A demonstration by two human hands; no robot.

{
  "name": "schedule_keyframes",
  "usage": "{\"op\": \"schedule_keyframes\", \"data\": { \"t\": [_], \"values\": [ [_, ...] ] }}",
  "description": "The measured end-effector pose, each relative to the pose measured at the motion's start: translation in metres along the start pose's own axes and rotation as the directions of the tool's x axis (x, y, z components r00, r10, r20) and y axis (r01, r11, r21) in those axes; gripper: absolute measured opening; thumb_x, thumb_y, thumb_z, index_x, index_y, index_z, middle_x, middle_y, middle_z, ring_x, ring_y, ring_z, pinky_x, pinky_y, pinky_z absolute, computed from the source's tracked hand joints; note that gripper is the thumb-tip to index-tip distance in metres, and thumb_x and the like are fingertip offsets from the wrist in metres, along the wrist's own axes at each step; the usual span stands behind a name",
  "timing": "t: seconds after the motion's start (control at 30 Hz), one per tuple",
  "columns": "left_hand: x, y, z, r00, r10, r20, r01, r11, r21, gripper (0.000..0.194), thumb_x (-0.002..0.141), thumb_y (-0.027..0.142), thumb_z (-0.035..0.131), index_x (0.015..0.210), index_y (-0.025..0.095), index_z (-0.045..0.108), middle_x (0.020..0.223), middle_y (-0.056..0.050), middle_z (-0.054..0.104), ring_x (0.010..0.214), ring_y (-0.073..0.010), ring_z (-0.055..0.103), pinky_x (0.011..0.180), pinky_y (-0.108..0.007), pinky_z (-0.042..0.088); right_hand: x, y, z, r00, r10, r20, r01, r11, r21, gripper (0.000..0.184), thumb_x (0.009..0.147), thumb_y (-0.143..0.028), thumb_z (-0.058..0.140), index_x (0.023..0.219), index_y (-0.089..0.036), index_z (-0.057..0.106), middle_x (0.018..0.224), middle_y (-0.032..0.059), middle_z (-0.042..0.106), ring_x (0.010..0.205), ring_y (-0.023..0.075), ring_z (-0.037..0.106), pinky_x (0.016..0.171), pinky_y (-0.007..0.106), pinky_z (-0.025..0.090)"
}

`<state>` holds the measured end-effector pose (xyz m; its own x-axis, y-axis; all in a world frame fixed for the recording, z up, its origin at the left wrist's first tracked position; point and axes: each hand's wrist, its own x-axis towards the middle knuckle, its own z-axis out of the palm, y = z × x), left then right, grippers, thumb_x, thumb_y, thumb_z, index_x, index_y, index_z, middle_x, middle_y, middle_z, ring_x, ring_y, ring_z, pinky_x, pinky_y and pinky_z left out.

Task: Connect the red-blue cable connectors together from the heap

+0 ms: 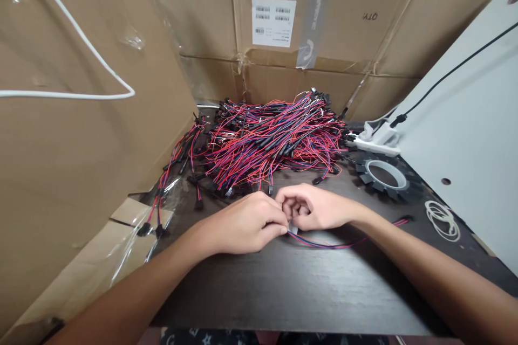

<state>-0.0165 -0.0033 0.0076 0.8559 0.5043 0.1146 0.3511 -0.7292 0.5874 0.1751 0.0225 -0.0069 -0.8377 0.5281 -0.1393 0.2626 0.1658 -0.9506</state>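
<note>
My left hand (246,223) and my right hand (313,207) meet at the middle of the dark table (291,285), fingers curled and pinched together. Between them they hold the end of a thin red, blue and black wire lead (335,245). The lead trails to the right under my right forearm, ending in a connector (404,220). Just behind my hands lies a big heap of the same red and blue wire leads (275,140) with black connectors.
Cardboard boxes wall the table at the left (81,161) and back (324,27). A smaller bundle of leads (178,167) hangs off the left edge. At the right sit a roll of tape (384,175), a white power strip (376,137), a white coiled cord (443,218) and a white panel (465,118).
</note>
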Motion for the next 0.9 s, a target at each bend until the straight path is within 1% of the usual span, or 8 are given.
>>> {"op": "schedule_keyframes", "data": {
  "t": [0.17, 0.33, 0.63, 0.9],
  "values": [
    [-0.0001, -0.0001, 0.0001, 1.0, -0.004, -0.002, 0.004, 1.0, -0.009, 0.023, 0.084, 0.005, 0.053, 0.064, 0.01, 0.062, 0.062, -0.001, 0.057, 0.06, -0.0096, 0.05, 0.058, -0.02, 0.035, 0.0005, 0.0015, -0.0008, 1.0, 0.016, 0.007, -0.016, 0.999, 0.041, 0.027, 0.063, -0.006, 0.051, 0.089, -0.012, 0.053, 0.072, -0.0024, 0.058, 0.057, 0.0053, 0.05, 0.05, 0.016, 0.039],
    [-0.0004, 0.0008, -0.0003, 1.0, -0.017, -0.021, 0.017, 1.0, -0.017, 0.026, 0.086, 0.008, 0.05, 0.062, 0.011, 0.06, 0.061, -0.001, 0.055, 0.058, -0.0094, 0.049, 0.057, -0.021, 0.034, 0.0008, 0.0026, -0.0006, 1.0, 0.01, 0.014, -0.011, 0.997, 0.077, 0.027, 0.063, -0.004, 0.05, 0.089, -0.013, 0.051, 0.072, -0.0026, 0.058, 0.057, 0.0048, 0.05, 0.05, 0.015, 0.038],
    [0.0, -0.0002, -0.0012, 1.0, -0.016, 0.013, 0.016, 1.0, -0.002, 0.027, 0.084, 0.005, 0.05, 0.058, 0.011, 0.053, 0.059, 0.001, 0.05, 0.057, -0.0082, 0.046, 0.057, -0.02, 0.032, 0.0008, 0.0038, -0.001, 0.999, 0.026, 0.041, -0.031, 0.993, 0.116, 0.026, 0.065, -0.006, 0.055, 0.09, -0.014, 0.051, 0.072, -0.0032, 0.058, 0.056, 0.0047, 0.048, 0.052, 0.016, 0.039],
    [-0.0003, -0.001, -0.0007, 0.999, -0.022, 0.03, 0.022, 1.0, 0.009, 0.026, 0.084, 0.005, 0.05, 0.059, 0.012, 0.055, 0.06, 0.0, 0.053, 0.058, -0.0088, 0.048, 0.057, -0.02, 0.032, 0.0005, 0.0042, -0.0015, 0.998, 0.033, 0.052, -0.039, 0.991, 0.126, 0.027, 0.065, -0.005, 0.054, 0.091, -0.013, 0.051, 0.073, -0.0028, 0.059, 0.057, 0.0051, 0.049, 0.054, 0.018, 0.04]
  ]
}}
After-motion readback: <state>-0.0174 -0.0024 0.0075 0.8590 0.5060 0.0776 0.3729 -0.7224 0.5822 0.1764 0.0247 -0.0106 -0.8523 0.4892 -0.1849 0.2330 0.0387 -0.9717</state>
